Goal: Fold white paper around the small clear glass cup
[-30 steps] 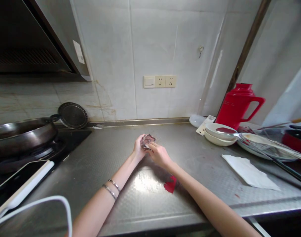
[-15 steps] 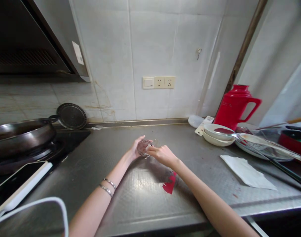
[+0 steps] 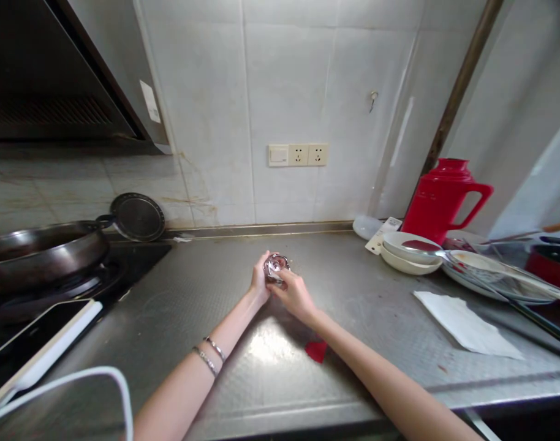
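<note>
My left hand (image 3: 260,278) is closed around a small clear, shiny glass (image 3: 280,262) above the middle of the steel counter. The glass is tipped with its mouth towards me. At its near rim is my right hand (image 3: 295,295), fingers bent together and fingertips reaching to the mouth. A small whitish patch shows inside the glass near those fingertips; whether it is tissue or a reflection is unclear. On the counter below my right wrist lies a torn red scrap (image 3: 316,351), partly covered by the forearm.
At right are a white tissue (image 3: 466,324), stacked white bowls (image 3: 411,260), plates with utensils, and a red thermos jug (image 3: 440,199). To the left, a metal pan (image 3: 45,251) sits on the stove beside a phone (image 3: 36,343) with a white cable (image 3: 109,370).
Both hands have shifted slightly right with the glass, whose mouth now faces me more. My right hand has turned and come nearer to me, at the glass's lower rim.
</note>
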`<state>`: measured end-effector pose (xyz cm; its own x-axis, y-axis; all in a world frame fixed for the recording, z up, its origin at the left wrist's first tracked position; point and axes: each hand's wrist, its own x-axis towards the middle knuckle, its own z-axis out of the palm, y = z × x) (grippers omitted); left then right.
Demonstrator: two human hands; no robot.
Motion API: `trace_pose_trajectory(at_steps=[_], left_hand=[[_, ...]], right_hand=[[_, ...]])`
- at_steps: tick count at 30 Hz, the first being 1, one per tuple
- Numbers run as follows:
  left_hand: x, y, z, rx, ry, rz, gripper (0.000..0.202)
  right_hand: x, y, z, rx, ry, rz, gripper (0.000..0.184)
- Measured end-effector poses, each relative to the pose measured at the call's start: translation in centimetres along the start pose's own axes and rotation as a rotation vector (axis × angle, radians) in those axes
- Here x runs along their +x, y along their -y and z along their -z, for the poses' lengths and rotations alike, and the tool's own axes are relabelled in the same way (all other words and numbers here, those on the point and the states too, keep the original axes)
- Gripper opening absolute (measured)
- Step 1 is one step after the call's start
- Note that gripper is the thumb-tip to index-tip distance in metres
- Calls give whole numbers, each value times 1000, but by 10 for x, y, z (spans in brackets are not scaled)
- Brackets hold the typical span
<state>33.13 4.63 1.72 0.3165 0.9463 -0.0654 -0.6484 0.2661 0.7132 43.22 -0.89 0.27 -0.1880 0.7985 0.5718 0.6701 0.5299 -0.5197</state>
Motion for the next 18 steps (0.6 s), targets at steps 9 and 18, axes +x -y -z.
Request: trace_pose_trajectory(at_steps=[9, 18], left_hand=[[-2, -19, 7, 33, 197, 149, 51], [6, -16, 19, 223, 56, 317, 33]], right_hand=[[1, -6, 42, -429, 277, 131, 27], [5, -8, 54, -495, 428, 289, 28]])
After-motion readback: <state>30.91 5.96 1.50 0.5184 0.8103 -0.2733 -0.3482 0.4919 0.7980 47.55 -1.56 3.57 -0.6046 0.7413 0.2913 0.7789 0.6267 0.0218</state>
